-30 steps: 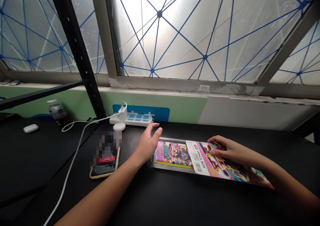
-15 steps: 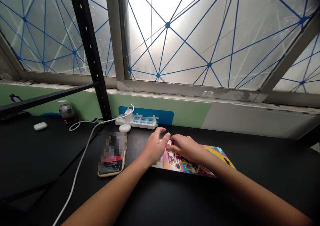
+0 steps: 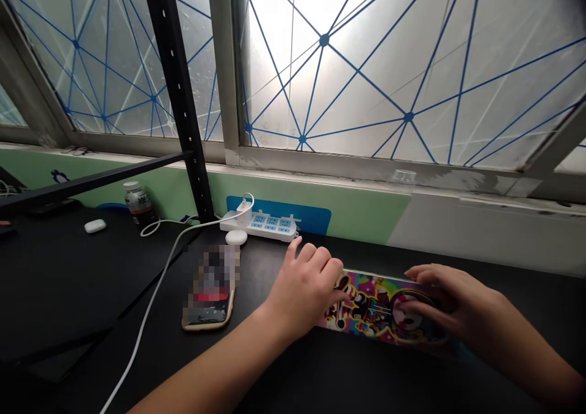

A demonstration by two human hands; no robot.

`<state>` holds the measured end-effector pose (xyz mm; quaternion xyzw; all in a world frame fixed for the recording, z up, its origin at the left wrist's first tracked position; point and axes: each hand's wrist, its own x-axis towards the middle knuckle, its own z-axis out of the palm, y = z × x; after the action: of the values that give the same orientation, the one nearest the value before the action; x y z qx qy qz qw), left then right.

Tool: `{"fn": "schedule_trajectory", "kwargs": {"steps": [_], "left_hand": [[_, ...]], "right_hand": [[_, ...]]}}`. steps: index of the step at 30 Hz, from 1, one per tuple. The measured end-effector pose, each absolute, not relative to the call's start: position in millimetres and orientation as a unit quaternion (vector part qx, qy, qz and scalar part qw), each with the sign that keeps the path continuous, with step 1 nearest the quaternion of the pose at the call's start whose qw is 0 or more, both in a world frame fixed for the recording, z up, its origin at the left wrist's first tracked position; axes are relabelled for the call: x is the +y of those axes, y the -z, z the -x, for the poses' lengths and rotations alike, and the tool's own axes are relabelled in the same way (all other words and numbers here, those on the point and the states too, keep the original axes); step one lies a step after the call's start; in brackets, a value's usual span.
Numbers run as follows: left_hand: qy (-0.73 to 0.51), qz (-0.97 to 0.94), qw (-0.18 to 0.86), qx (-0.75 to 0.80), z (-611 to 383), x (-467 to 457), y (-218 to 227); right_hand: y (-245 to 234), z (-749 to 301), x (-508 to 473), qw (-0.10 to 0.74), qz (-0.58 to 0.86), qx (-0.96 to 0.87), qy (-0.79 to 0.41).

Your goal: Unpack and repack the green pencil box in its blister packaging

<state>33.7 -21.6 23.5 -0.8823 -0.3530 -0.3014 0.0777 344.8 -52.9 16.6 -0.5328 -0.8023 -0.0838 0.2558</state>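
Note:
A long, flat box [image 3: 368, 307] with a bright cartoon print lies on the black desk, crosswise in front of me. My left hand [image 3: 307, 283] holds its left end, fingers curled over the far corner and thumb on the printed face. At the other end is my right hand [image 3: 451, 301], thumb across the print and fingers at the far edge. That end is slightly blurred and partly covered by the hand. Left of my left hand rests a phone [image 3: 208, 310] in a tan-edged case, its screen partly pixelated.
A white power strip [image 3: 270, 225] with a plugged-in charger [image 3: 244, 212] sits by the wall. Its white cable [image 3: 151, 279] runs toward me. Also there are a round white object [image 3: 236, 237], a small white case [image 3: 95, 226], a bottle [image 3: 140, 203] and a black metal post [image 3: 183, 96].
My hands have moved from close together at the box's left end to opposite ends, the right hand travelling rightward. A different, darker printed face now shows. The view has shifted slightly.

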Motion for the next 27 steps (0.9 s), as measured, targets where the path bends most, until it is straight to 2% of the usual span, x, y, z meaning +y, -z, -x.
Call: {"fn": "schedule_trajectory", "kwargs": {"steps": [3,6,12,18,21,27], "left_hand": [[0.289,0.89,0.107,-0.336,-29,-28,-36],[0.251,0.909,0.079,-0.323,-21,-32,-46],[0.216,0.914,0.031,-0.341,-20,-40,-54],[0.155,0.933,0.007,-0.324,-27,-42,-36],[0.162,0.93,-0.024,-0.33,-26,-35,-21],[0.133,0.911,-0.052,-0.386,-19,-15,-1]], "right_hand": [[-17,-330,-67,0.277,0.474,-0.822,0.153],[-22,-311,-80,0.266,0.424,-0.843,0.197],[-26,-293,-95,0.195,0.391,-0.865,0.247],[0,-280,-85,0.144,0.342,-0.886,0.279],[7,-275,-83,0.142,0.35,-0.897,0.231],[-14,-279,-86,0.092,0.429,-0.898,-0.018]]}}
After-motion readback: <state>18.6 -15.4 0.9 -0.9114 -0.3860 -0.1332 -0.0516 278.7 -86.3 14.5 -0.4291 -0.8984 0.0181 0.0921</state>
